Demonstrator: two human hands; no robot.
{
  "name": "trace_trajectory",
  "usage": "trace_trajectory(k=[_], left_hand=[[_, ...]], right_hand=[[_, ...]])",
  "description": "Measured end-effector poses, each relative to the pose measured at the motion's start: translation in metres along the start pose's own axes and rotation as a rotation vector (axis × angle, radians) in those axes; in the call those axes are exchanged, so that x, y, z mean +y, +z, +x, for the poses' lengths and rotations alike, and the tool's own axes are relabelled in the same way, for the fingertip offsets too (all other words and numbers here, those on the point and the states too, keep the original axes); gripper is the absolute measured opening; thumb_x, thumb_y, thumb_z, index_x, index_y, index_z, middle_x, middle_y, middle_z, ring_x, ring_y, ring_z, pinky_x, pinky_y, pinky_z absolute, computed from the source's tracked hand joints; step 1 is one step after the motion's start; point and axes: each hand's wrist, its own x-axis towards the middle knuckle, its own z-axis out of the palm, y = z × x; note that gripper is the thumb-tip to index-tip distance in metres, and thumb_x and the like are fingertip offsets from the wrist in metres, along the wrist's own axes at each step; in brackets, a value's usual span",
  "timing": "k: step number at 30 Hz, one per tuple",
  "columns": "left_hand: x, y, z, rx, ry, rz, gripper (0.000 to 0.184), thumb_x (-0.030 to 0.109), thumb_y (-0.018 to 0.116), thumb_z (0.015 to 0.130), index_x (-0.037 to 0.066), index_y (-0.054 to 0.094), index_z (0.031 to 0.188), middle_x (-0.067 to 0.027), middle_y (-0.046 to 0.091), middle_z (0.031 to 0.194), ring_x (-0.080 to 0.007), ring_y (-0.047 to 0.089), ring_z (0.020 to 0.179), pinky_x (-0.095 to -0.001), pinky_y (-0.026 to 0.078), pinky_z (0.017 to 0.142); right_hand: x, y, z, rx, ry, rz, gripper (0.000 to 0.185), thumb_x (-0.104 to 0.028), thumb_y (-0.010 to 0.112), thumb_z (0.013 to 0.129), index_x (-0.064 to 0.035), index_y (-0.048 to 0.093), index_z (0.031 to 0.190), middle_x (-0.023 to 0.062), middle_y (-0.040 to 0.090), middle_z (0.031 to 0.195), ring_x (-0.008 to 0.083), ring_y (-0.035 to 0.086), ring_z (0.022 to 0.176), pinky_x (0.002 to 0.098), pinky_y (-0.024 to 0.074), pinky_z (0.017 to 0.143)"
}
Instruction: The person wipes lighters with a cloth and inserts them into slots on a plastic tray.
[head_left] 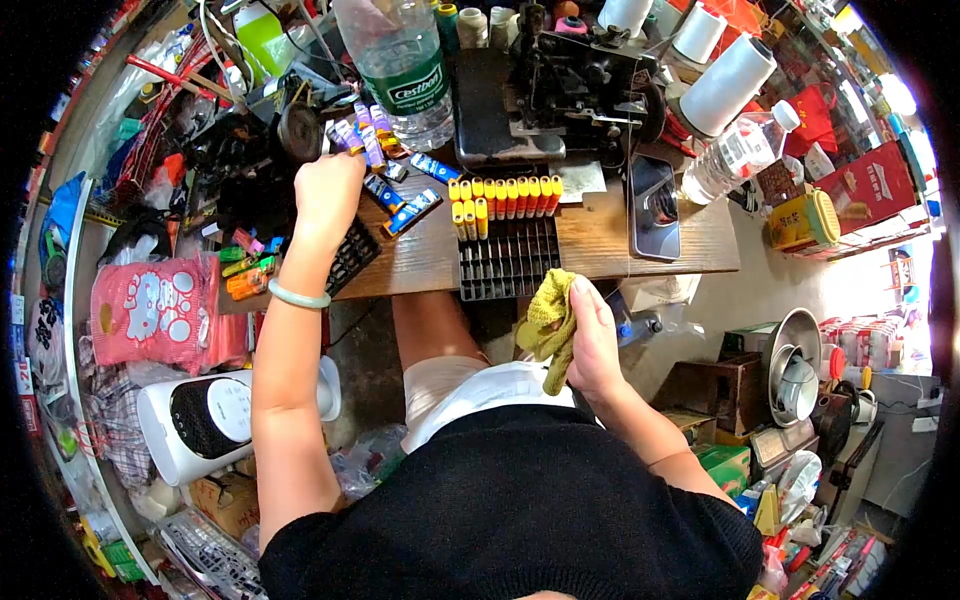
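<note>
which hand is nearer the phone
Right. The right hand holds a cloth at the table's near edge, closer to the body than the phone and left of it; the left hand is much farther left, past the tray.

Wooden table (600, 235), black rack (508, 268) of yellow-topped tubes (505, 190), phone (655, 208), sewing machine (590, 80), large water bottle (400, 70)

Bare worktop (600, 240) reaches the near edge between the tray (508, 268) and the phone (655, 212); a narrower gap opens left of the tray, with blue boxes (412, 212) behind. Farther back, the sewing machine (590, 92) and large bottle (402, 80) stand in the way.
</note>
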Motion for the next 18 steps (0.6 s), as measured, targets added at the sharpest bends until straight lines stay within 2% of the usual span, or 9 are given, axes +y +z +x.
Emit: trace_trajectory(k=[3,7,9,10,12,14,15,16,18], left_hand=[[0.004,0.002,-0.009,0.137,-0.017,0.021,0.008,0.015,0.061,0.088,0.010,0.066,0.088,-0.0071,0.069,0.078,-0.0256,0.071,0.077,-0.0384,0.056,0.062],[0.010,-0.011,-0.019,0.164,-0.065,-0.054,0.010,0.019,0.061,0.092,0.010,0.067,0.094,-0.0055,0.072,0.085,-0.0252,0.071,0.080,-0.0382,0.056,0.063],[0.019,-0.026,-0.030,0.269,-0.286,-0.264,0.010,0.012,0.062,0.093,0.008,0.067,0.100,-0.0079,0.073,0.094,-0.0240,0.073,0.085,-0.0353,0.057,0.069],[0.024,-0.038,-0.036,0.269,-0.286,-0.264,0.010,0.012,0.062,0.093,0.008,0.067,0.100,-0.0079,0.073,0.094,-0.0240,0.073,0.085,-0.0353,0.057,0.069],[0.032,-0.056,-0.047,0.383,-0.535,-0.889,0.016,0.009,0.055,0.101,0.004,0.065,0.112,-0.0118,0.074,0.104,-0.0174,0.072,0.094,-0.0320,0.056,0.077],[0.039,-0.054,-0.063,0.516,-0.535,-1.462,0.019,0.008,0.052,0.104,-0.003,0.059,0.117,-0.0168,0.071,0.114,-0.0163,0.068,0.104,-0.0297,0.054,0.087],[0.046,-0.058,-0.072,0.480,-0.521,-1.687,0.022,0.010,0.051,0.104,-0.005,0.055,0.120,-0.0200,0.067,0.121,-0.0201,0.065,0.111,-0.0303,0.053,0.093],[0.047,-0.066,-0.071,0.471,-0.508,-1.657,0.021,0.012,0.050,0.105,-0.003,0.054,0.120,-0.0217,0.068,0.119,-0.0220,0.068,0.107,-0.0324,0.055,0.093],[0.077,-0.087,-0.097,0.294,-0.509,-2.032,0.021,0.014,0.049,0.106,-0.001,0.054,0.120,-0.0217,0.068,0.118,-0.0233,0.070,0.103,-0.0339,0.058,0.089]], right_hand=[[-0.002,0.001,-0.003,-0.012,0.005,-0.039,0.031,-0.031,0.046,0.108,-0.0041,0.062,0.111,0.0006,0.064,0.095,0.0075,0.060,0.082,0.0245,0.0510,0.073],[0.003,0.000,-0.003,-0.041,0.008,-0.054,0.034,-0.032,0.045,0.109,-0.0037,0.063,0.108,0.0006,0.065,0.092,0.0075,0.060,0.080,0.0242,0.0508,0.071],[0.001,0.004,-0.005,-0.058,0.006,-0.071,0.034,-0.032,0.045,0.109,-0.0037,0.063,0.109,0.0002,0.065,0.091,0.0072,0.060,0.079,0.0241,0.0506,0.071],[0.001,0.004,-0.006,-0.074,0.001,-0.085,0.034,-0.032,0.045,0.109,-0.0036,0.064,0.110,-0.0003,0.065,0.089,0.0068,0.060,0.078,0.0240,0.0504,0.072],[0.005,0.003,-0.007,-0.063,-0.030,-0.104,0.031,-0.028,0.051,0.107,-0.0015,0.065,0.112,0.0015,0.061,0.098,0.0076,0.056,0.085,0.0236,0.0477,0.077],[0.005,0.002,-0.006,-0.135,-0.459,-0.474,0.027,-0.023,0.058,0.103,0.0008,0.066,0.113,0.0031,0.053,0.108,0.0093,0.050,0.093,0.0240,0.0438,0.083],[0.003,0.003,-0.009,-0.146,-0.426,-0.438,0.026,-0.021,0.062,0.101,0.0021,0.067,0.113,0.0042,0.045,0.112,0.0115,0.046,0.098,0.0243,0.0413,0.085],[0.002,0.005,-0.008,-0.146,-0.425,-0.437,0.026,-0.021,0.062,0.101,0.0021,0.067,0.113,0.0042,0.045,0.112,0.0115,0.046,0.098,0.0243,0.0413,0.085],[0.002,0.006,-0.008,-0.178,-0.544,-0.458,0.026,-0.021,0.061,0.101,0.0012,0.067,0.114,0.0038,0.046,0.109,0.0117,0.047,0.098,0.0244,0.0416,0.085]])
